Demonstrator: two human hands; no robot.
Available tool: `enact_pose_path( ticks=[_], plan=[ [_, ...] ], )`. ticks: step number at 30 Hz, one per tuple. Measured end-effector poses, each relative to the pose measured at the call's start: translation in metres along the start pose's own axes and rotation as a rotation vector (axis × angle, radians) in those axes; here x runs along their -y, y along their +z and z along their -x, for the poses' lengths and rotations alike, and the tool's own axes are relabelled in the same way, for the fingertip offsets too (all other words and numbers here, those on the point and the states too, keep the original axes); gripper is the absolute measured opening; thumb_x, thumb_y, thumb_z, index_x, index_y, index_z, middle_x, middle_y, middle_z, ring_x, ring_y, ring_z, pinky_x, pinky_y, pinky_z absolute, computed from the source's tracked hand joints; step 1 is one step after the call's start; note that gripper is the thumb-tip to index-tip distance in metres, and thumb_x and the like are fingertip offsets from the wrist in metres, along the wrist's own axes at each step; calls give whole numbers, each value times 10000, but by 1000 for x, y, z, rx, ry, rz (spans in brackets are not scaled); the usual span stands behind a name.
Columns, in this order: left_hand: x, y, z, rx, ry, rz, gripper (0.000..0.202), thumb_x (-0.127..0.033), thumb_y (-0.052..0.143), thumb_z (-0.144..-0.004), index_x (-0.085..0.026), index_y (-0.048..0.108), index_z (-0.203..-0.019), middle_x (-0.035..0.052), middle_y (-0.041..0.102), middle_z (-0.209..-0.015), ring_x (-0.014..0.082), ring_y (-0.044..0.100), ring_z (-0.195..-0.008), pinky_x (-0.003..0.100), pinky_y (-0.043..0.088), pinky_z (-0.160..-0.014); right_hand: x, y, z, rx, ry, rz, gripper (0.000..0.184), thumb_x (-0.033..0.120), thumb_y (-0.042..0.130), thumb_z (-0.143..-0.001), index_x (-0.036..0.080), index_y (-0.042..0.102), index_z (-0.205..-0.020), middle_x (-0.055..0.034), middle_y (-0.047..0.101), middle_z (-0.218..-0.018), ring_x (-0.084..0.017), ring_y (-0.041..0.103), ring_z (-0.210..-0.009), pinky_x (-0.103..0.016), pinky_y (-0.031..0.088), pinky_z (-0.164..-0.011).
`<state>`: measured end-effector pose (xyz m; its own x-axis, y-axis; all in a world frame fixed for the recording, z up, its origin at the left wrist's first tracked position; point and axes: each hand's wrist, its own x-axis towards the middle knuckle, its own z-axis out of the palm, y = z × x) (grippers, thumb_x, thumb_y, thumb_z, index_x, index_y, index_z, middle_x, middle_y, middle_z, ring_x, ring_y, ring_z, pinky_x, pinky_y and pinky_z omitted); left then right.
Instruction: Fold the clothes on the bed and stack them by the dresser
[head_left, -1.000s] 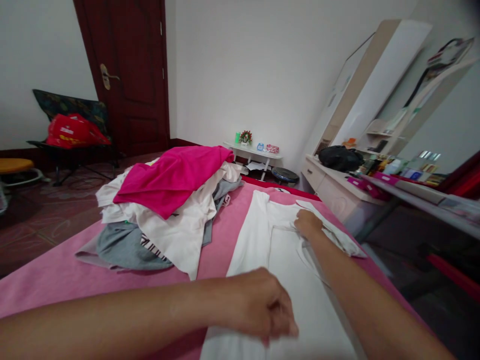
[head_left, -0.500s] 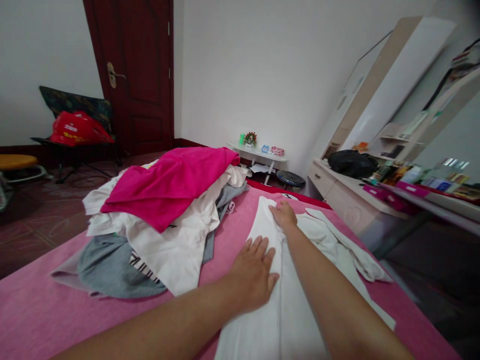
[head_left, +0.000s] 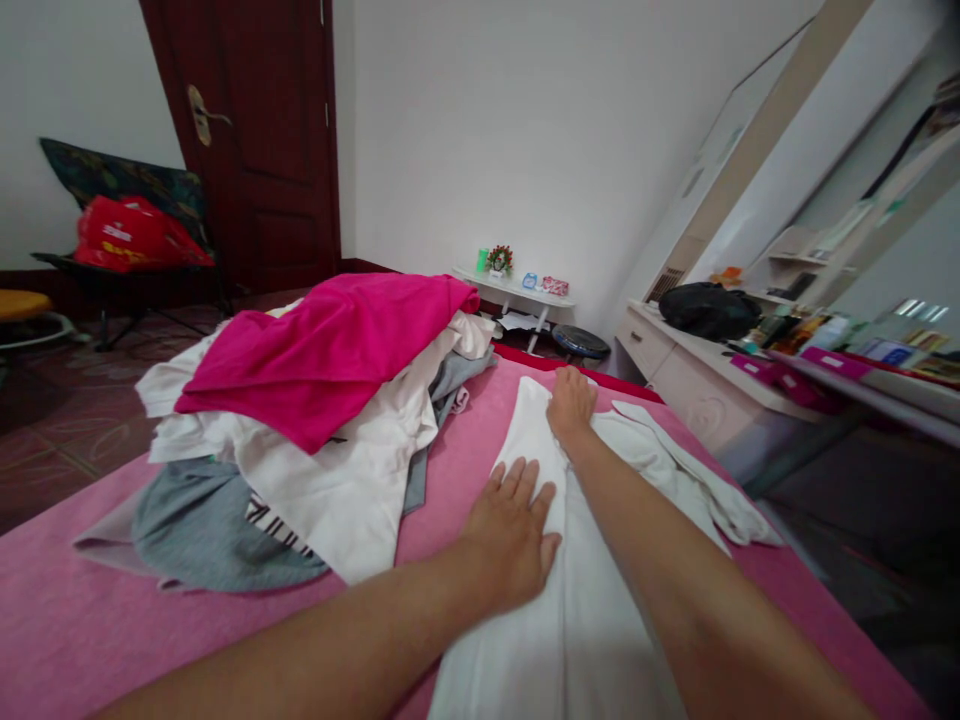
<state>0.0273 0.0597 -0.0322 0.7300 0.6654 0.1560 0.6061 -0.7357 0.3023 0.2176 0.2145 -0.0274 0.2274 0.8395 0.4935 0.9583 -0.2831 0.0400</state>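
A white long-sleeved shirt [head_left: 600,620] lies on the pink bed cover [head_left: 450,500], partly folded lengthwise. One sleeve [head_left: 675,470] stretches out to its right. My left hand [head_left: 514,540] rests flat on the shirt's folded strip, fingers spread. Farther up, near the shirt's far end, my right hand [head_left: 574,405] has its fingers curled onto the fabric and appears to grip it; the fingertips are partly hidden. My right forearm crosses over the shirt's body and covers part of it.
Left of the shirt is a heap of clothes: a bright pink garment [head_left: 330,340] on top, a white T-shirt [head_left: 352,490] and a grey garment [head_left: 217,530] beneath. A dresser [head_left: 690,390] with a black bag [head_left: 709,310] stands right. A low white table [head_left: 517,290] is behind.
My right hand has shifted slightly right and curled its fingers at the shirt's far end. My left hand stays flat. The camera view has turned a little.
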Motion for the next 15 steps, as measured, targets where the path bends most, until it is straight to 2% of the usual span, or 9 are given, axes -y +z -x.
enact_pose_path(
  ticks=[2, 4, 6, 7, 11, 15],
  plan=[
    [1, 3, -1, -11, 4, -31, 592, -418, 307, -951, -113, 333, -1458, 180, 201, -1543, 321, 137, -1432, 497, 136, -1167, 2, 1, 2, 53, -74, -24, 472, 207, 407, -909, 134, 380, -1375, -164, 426, -1417, -280, 337, -1325, -503, 198, -1090],
    [1, 5, -1, -17, 7, -60, 587, -419, 317, -949, -118, 344, -1452, 173, 214, -1542, 314, 151, -1431, 491, 141, -1167, 1, 7, 3, 267, -113, -83, 531, 366, 296, -964, 153, 282, -1450, -139, 279, -1524, -270, 191, -1411, -534, 110, -1122],
    [2, 8, -1, -28, 13, -84, 579, -422, 317, -950, -127, 351, -1448, 164, 227, -1540, 305, 161, -1431, 491, 149, -1165, -2, 15, 3, 483, -92, -132, 616, 498, 177, -964, 178, 208, -1490, -111, 160, -1570, -268, 119, -1437, -551, 116, -1123],
    [2, 8, 0, -34, 16, -94, 576, -423, 315, -951, -131, 353, -1447, 162, 235, -1539, 302, 169, -1430, 491, 155, -1163, -3, 18, 4, 540, -71, -143, 647, 535, 147, -955, 187, 186, -1499, -105, 131, -1576, -268, 120, -1439, -555, 133, -1121],
    [1, 7, 1, -35, 19, -121, 565, -419, 303, -955, -137, 366, -1441, 159, 267, -1528, 300, 205, -1421, 488, 176, -1157, -3, 16, 8, 548, -21, -146, 708, 589, 146, -932, 176, 165, -1506, -114, 116, -1576, -277, 110, -1442, -574, 137, -1117],
    [0, 7, 2, -34, 26, -135, 570, -419, 305, -955, -130, 364, -1442, 168, 272, -1525, 308, 215, -1417, 484, 183, -1153, 0, -2, 28, 529, -31, -146, 714, 579, 143, -933, 154, 160, -1506, -119, 106, -1576, -277, 69, -1446, -593, 86, -1119]
  ],
)
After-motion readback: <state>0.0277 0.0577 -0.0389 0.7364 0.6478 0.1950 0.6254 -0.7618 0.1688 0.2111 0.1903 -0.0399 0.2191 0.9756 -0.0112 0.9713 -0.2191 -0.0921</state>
